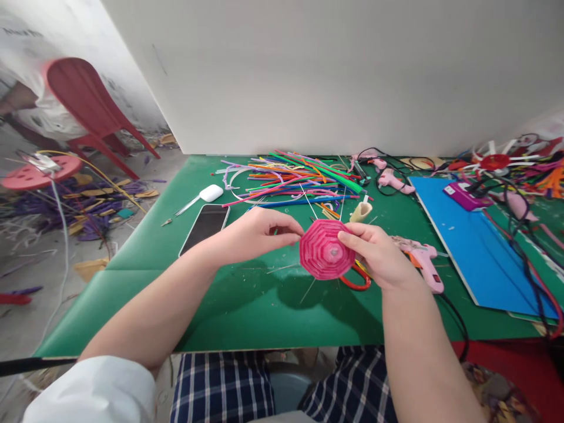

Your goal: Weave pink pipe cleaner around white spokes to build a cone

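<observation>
A pink octagon (321, 258) of pipe cleaner, wound in rings round thin wire spokes, is held up above the green table. My right hand (374, 249) grips its right side, thumb on the face and fingers behind. At the left edge, my left hand (264, 232) pinches thumb and forefinger together on the rim; the exact bit between the tips is hidden. Bare spokes stick out beyond the rings. Below and behind it lie red-handled scissors (359, 279), partly covered. A pale hollow tube (361, 211) stands just past my right fingers.
Loose coloured pipe cleaners (291, 179) are heaped at the back. A phone (206, 226) and a white earbud-like case (211, 192) lie left. Right are a pink glue gun (425, 264), its black cord, and a blue board (462, 252). Someone sits on a red chair (83, 97).
</observation>
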A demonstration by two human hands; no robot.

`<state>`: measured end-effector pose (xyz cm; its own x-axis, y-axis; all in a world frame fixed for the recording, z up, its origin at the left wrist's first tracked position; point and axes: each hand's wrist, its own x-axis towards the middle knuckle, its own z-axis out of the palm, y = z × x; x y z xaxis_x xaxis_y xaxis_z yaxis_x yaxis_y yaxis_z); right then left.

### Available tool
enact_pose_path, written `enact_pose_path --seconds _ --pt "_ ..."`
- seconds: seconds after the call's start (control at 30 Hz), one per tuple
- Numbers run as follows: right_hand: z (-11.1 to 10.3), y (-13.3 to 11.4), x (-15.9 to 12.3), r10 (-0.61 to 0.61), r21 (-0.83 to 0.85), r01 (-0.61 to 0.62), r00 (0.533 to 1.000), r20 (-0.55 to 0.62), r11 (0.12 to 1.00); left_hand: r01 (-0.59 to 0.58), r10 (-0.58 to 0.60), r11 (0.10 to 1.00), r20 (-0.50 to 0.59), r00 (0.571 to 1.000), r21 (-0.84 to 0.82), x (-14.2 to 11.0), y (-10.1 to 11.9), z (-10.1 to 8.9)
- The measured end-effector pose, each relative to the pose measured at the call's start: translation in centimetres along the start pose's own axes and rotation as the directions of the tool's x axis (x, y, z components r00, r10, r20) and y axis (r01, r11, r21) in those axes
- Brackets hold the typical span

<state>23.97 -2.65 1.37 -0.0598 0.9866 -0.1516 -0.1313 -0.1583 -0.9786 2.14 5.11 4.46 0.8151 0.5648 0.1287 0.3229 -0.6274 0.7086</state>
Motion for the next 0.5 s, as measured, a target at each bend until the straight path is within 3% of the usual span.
enact_pose_path --seconds 0.2,0.3,0.4,0.5 --pt "0.8 0.2 0.1 0.018 -0.019 -0.018 1.000 0.018 1.000 -0.025 0.025 1.000 -0.190 0.982 0.002 -0.2 -0.2 0.2" --pt "1.3 -0.1 -0.2 0.017 -0.051 -0.014 0.998 0.056 0.999 -0.100 0.148 0.976 -0.254 0.956 0.193 -0.3 0.0 0.4" --pt "1.4 -0.5 -0.6 0.028 -0.121 -0.015 0.994 0.104 0.993 -0.169 0.322 0.853 -0.243 0.915 0.494 -0.5 0.4 0.3" --pt "1.2 -0.9 -1.0 0.066 -0.212 -0.034 0.987 0.145 0.977 -0.252 0.405 0.772 -0.146 0.903 0.584 -0.8 0.8 0.0"
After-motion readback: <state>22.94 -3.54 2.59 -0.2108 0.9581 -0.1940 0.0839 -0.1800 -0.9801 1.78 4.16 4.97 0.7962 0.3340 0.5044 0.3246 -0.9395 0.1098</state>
